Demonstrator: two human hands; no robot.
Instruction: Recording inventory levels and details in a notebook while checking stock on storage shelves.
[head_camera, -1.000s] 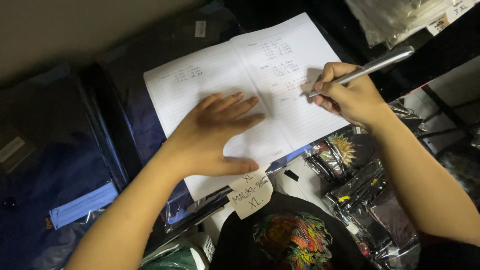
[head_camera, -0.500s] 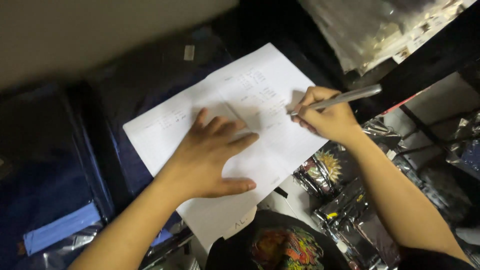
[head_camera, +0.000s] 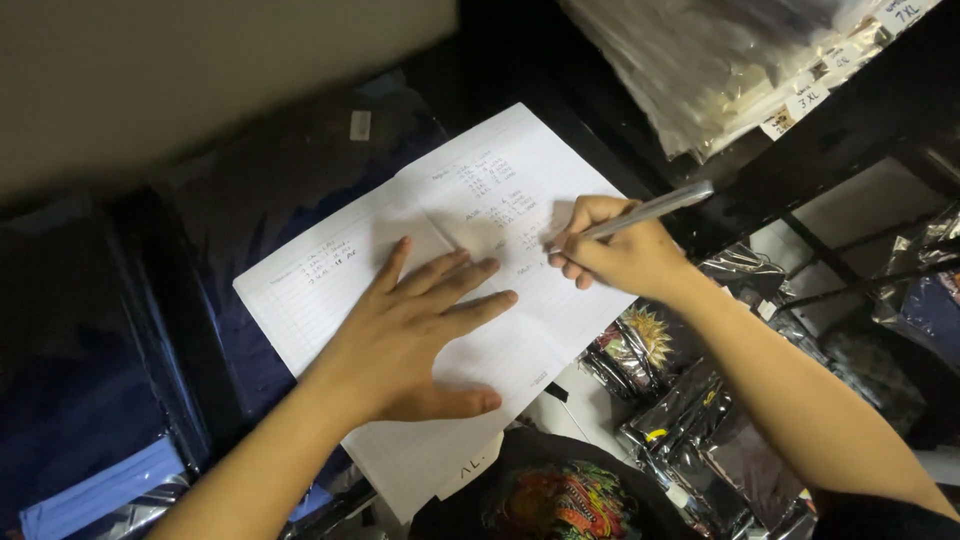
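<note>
On top of a stack of dark navy packaged garments (head_camera: 290, 200) we see one open lined notebook (head_camera: 470, 290), two pages showing, with handwriting near its upper edge. Our left hand (head_camera: 415, 335) lies flat on the lower page, fingers spread wide, pressing the paper down and holding nothing. Our right hand (head_camera: 615, 250) is curled around one silver pen (head_camera: 650, 210), its tip touching the upper page near the right edge of the notebook. Just past the notebook's lower corner sits one small paper tag (head_camera: 470, 468), beside one black garment with a colourful print (head_camera: 560, 500). To the right, several glossy plastic-wrapped packs (head_camera: 690, 400) crowd a black metal rack (head_camera: 840, 130), and more clear-bagged stock (head_camera: 720, 60) fills the top shelf. The room is dim.
</note>
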